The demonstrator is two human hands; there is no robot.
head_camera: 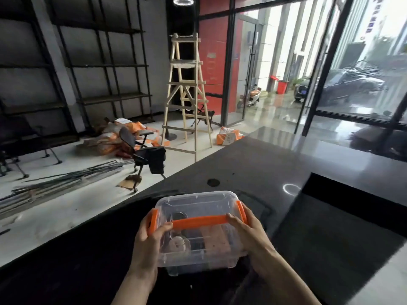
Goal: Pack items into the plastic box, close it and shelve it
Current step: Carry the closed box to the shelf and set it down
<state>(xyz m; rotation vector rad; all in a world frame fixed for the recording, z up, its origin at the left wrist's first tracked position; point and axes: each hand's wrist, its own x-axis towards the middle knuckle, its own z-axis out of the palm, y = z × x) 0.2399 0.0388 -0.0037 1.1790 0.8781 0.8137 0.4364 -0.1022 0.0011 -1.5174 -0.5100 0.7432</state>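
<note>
A clear plastic box (198, 204) with its lid on sits at the near edge of a dark counter (253, 164). An orange handle (199, 221) lies across the lid, and orange latches (241, 211) sit at both ends. My left hand (149, 243) grips the box's left end, thumb on the handle. My right hand (247, 230) holds the right end, fingers over the handle and latch. Several items show dimly through the lid, among them a pale round thing and a brownish flat one.
Dark metal shelving (103, 64) lines the far left wall. A wooden ladder (187, 93), a black office chair (143, 148), orange bags and metal rods stand or lie on the pale floor. Glass doors are at the right. A raised dark panel (343, 216) occupies the counter's right.
</note>
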